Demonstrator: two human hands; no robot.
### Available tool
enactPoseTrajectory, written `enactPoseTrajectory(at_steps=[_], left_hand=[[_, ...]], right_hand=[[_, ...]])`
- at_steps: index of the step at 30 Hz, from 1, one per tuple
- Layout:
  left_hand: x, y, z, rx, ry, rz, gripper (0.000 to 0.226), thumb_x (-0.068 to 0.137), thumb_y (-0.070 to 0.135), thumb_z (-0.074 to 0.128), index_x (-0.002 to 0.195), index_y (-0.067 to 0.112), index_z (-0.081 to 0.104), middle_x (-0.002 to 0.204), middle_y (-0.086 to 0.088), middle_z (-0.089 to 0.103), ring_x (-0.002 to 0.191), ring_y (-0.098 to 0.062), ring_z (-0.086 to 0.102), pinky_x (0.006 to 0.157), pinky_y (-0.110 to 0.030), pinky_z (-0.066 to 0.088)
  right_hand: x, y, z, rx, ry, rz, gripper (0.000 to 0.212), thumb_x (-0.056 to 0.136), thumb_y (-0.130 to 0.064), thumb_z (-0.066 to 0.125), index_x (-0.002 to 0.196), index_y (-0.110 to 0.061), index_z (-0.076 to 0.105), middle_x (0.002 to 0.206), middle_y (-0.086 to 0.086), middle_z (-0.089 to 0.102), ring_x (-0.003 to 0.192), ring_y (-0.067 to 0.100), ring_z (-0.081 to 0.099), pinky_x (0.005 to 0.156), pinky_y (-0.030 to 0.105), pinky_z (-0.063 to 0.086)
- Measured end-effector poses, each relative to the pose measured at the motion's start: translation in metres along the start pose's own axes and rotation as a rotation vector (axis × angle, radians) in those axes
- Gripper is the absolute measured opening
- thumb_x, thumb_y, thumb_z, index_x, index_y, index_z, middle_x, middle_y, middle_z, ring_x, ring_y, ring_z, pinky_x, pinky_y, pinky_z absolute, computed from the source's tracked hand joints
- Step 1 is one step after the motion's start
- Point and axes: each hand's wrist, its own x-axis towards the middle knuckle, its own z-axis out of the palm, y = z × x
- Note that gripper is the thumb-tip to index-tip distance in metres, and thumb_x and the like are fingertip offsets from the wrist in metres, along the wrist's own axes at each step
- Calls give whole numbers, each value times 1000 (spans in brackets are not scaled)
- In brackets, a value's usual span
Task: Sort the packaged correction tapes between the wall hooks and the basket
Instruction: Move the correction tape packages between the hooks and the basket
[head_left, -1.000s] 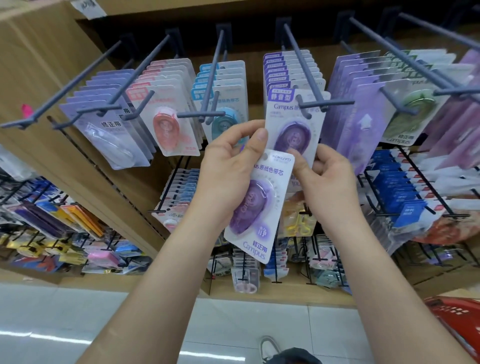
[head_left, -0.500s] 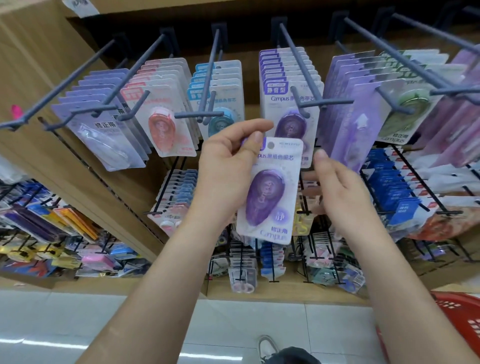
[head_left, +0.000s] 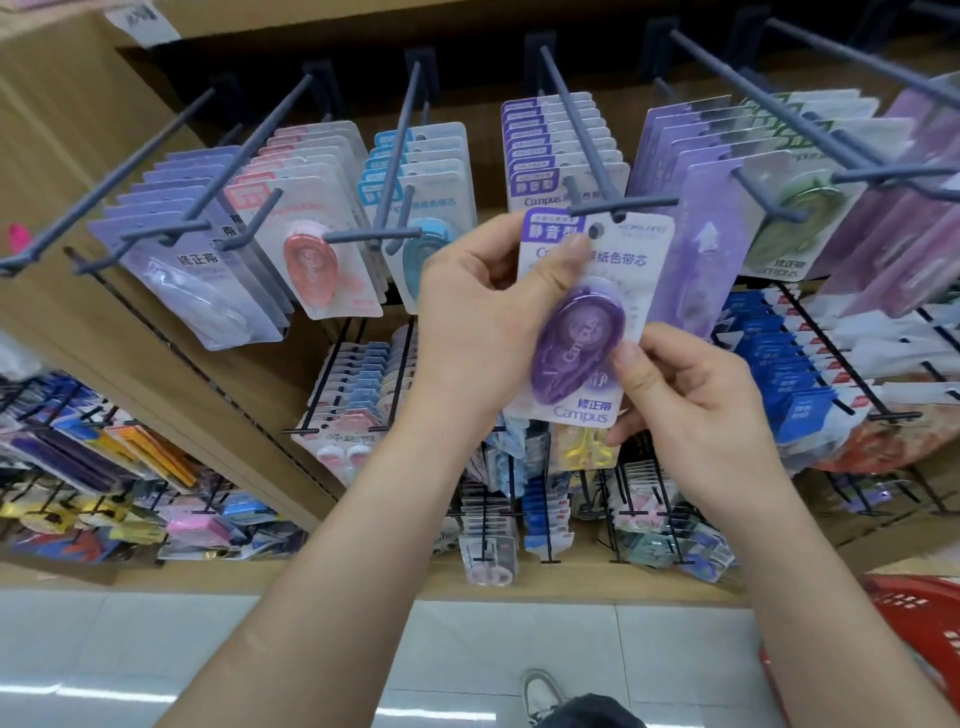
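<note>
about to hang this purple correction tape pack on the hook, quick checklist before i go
1. Left hand pinches the purple oval correction tape blister pack near its top: ok.
2. Right hand holds the pack's bottom right corner: ok.
3. Round hang hole uncovered: ok.
4. Hole threaded on the grey metal wall hook: not ok, it sits beside the tip.
5. Hanging stack of purple-headed packs on that hook matches: ok.

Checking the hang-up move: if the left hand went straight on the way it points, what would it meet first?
Likely the hook's crossbar, just above the purple pack that the left hand pinches; depth is unclear.
</note>
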Motion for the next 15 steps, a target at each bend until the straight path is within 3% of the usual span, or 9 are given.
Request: enactPoseTrajectory(at_steps=[5,6,8,11,15], left_hand=[[3,-10,6,-73,76,-82,9,94,9,62,95,12,71,92,-8,74,88,-23,68,81,-45,56],[4,-11,7,-77,86,-94,10,95,9,61,95,12,70,92,-8,74,87,-23,68,80,-44,56],[6,-12,10,-70,95,-108,12,97,9,58,95,12,69,91,-7,73,87,-22,67,78,-41,56],[8,-12,6,1,36,-110,16,100,10,52,100,16,67,94,-4,72,90,-19,67,81,-40,56],[12,-13,-7,200,20,-135,16,97,10,59,94,22,69,90,5,75,88,-13,69,83,-39,59]], right_hand=[[4,3,-1,-91,33,36,38,100,-35,52,88,-1,61,74,23,59,48,16,61,48,56,53],[5,3,-1,-88,36,49,39,100,-36,52,88,0,61,72,22,60,47,16,62,47,56,53],[7,2,-2,-55,43,89,42,95,-39,50,89,1,60,63,19,60,42,16,62,39,41,51],[13,3,-3,-65,60,99,40,98,-34,48,88,4,56,51,11,51,33,14,55,31,22,37],[23,12,-5,-131,45,82,29,101,-28,51,84,-5,57,53,10,53,38,14,58,39,34,46]])
